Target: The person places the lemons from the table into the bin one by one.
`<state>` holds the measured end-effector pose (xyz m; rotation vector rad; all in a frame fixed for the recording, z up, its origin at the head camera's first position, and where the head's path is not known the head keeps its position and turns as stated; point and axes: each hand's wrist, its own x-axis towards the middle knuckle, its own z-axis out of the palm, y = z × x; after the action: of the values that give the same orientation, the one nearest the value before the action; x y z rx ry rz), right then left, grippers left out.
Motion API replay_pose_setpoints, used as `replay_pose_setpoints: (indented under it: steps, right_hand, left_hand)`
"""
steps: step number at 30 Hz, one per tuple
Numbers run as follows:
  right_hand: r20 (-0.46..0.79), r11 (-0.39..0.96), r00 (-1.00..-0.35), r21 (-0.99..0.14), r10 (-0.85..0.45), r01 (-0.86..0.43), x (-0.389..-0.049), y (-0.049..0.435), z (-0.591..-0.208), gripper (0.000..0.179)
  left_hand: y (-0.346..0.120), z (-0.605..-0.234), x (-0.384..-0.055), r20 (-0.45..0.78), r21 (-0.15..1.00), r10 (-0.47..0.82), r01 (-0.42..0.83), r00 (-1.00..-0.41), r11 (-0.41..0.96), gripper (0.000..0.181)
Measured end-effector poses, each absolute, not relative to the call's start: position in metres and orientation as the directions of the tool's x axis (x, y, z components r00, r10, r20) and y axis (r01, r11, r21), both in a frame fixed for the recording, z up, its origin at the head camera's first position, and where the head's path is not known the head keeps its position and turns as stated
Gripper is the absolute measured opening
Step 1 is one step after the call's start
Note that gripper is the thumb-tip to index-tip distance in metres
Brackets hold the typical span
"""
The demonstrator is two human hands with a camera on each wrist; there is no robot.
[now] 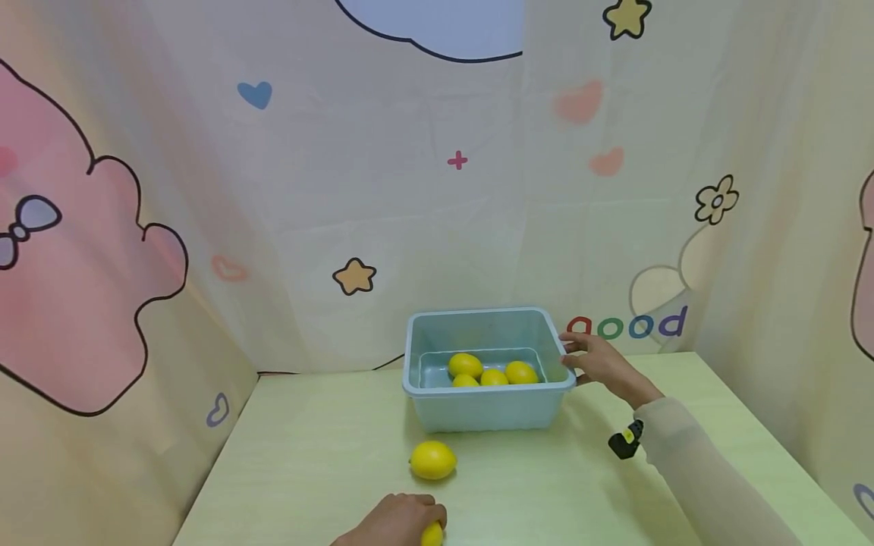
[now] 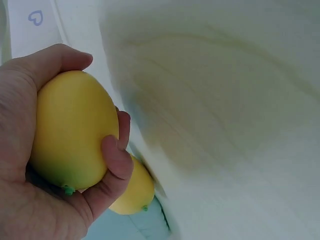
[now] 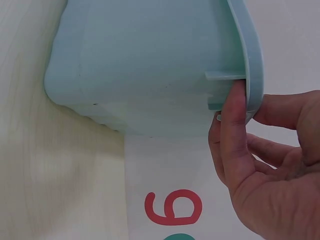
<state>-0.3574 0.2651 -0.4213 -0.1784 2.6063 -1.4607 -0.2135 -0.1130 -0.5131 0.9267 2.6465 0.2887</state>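
Observation:
At the near edge of the head view my left hand [image 1: 396, 521] holds a yellow lemon [image 2: 75, 127]. In the left wrist view its thumb and fingers curl round the fruit, and the green stem end shows. Just beyond that hand a second lemon [image 1: 433, 460] lies on the table, apart from it. Farther back stands a light blue plastic basin [image 1: 488, 410] with several lemons [image 1: 466, 366] inside. My right hand [image 1: 602, 368] grips the basin's right rim [image 3: 254, 55], fingertips under the lip on the outside and thumb on the other side.
The pale green table [image 1: 321, 447] reaches back to a printed curtain [image 1: 410, 205], which also hangs along both sides. The basin stands close to the rear curtain. A black device [image 1: 624, 441] is strapped at the right wrist.

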Motion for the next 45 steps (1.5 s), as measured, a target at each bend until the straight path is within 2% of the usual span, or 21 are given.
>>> replay_pose_setpoints:
  steps: [5, 10, 12, 19, 27, 33, 45]
  right_hand:
    - [-0.068, 0.506, -0.981, -0.862, -0.184, -0.035, -0.357, 0.266, -0.420, 0.060]
    - [-0.066, 0.499, -0.980, -0.866, -0.186, -0.037, -0.359, 0.267, -0.419, 0.060]
    - [-0.069, 0.497, -0.981, -0.867, -0.183, -0.032, -0.359, 0.266, -0.418, 0.060]
    - [-0.083, 0.481, -0.978, -0.876, -0.194, -0.021, -0.358, 0.268, -0.415, 0.062]
    - [-0.095, 0.476, -0.974, -0.879, -0.204, -0.014, -0.356, 0.266, -0.414, 0.063]
    - [-0.100, 0.468, -0.972, -0.883, -0.214, -0.012, -0.356, 0.265, -0.415, 0.063]
    - [-0.123, 0.478, -0.971, -0.878, -0.206, 0.010, -0.358, 0.269, -0.420, 0.063]
  left_hand:
    - [-0.115, -0.509, -0.214, -0.160, 0.285, 0.685, 0.631, -0.711, 0.722, 0.024]
    - [-0.116, -0.493, -0.216, -0.131, 0.315, 0.664, 0.604, -0.736, 0.732, 0.017]
    - [-0.115, -0.485, -0.218, -0.104, 0.306, 0.662, 0.610, -0.742, 0.731, 0.019]
    - [-0.110, -0.466, -0.225, 0.033, 0.229, 0.706, 0.693, -0.708, 0.684, 0.025]
    - [-0.104, -0.442, -0.233, 0.197, 0.182, 0.711, 0.737, -0.676, 0.651, 0.020]
    - [-0.097, -0.426, -0.238, 0.231, 0.128, 0.719, 0.753, -0.656, 0.646, 0.021]
    - [-0.089, -0.398, -0.251, 0.291, 0.112, 0.703, 0.753, -0.649, 0.649, 0.021]
